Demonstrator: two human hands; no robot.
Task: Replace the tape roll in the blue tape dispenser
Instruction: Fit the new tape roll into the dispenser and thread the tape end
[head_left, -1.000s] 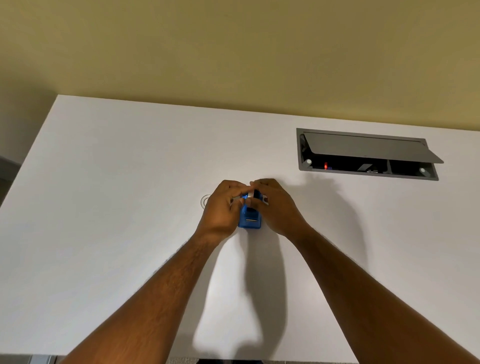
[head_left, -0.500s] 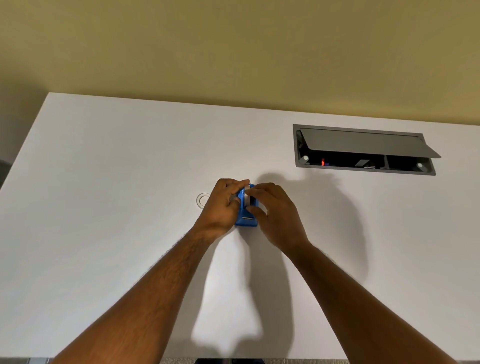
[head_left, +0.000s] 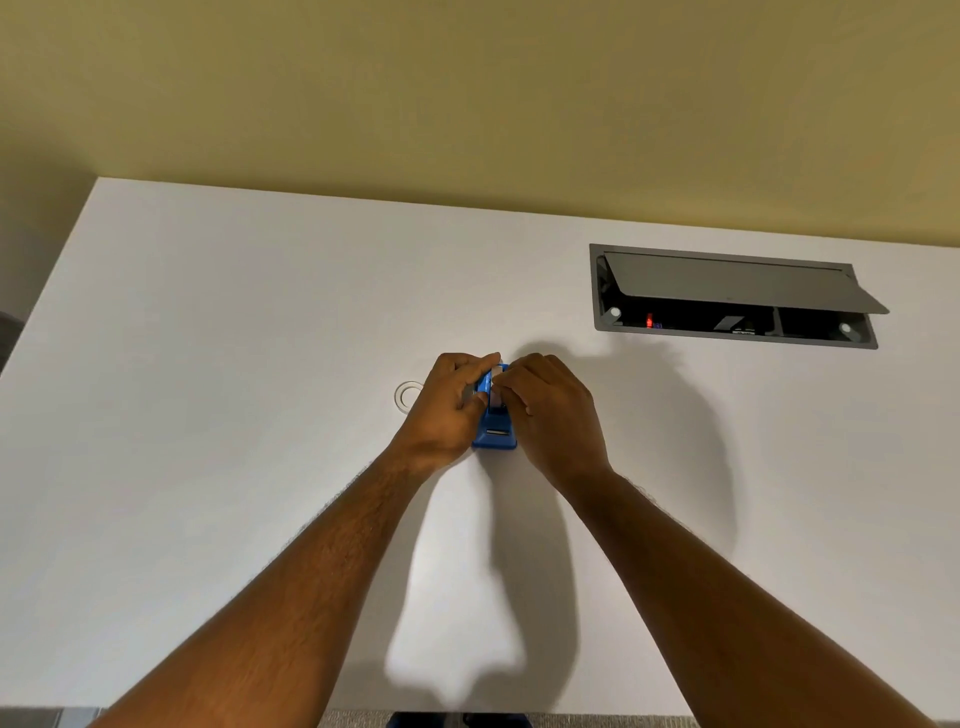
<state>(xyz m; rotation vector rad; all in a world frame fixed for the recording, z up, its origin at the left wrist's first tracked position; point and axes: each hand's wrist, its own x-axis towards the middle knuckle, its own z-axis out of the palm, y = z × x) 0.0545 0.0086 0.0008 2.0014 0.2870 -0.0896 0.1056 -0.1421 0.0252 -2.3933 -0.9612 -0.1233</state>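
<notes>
The blue tape dispenser (head_left: 494, 434) stands on the white table (head_left: 208, 415), its cutter end pointing toward me. My left hand (head_left: 447, 405) grips its left side. My right hand (head_left: 553, 410) covers its right side, fingertips pinching the whitish tape roll (head_left: 500, 387) that sits in the top of the dispenser. Most of the roll is hidden by my fingers. A clear, empty tape ring (head_left: 408, 395) lies flat on the table just left of my left hand.
A grey cable box (head_left: 727, 296) is set into the table at the back right, its lid tilted open. The yellow wall runs behind the table's far edge.
My right hand has slid further over the dispenser's top and onto the roll. The left hand keeps its hold on the dispenser, which stays in place on the table.
</notes>
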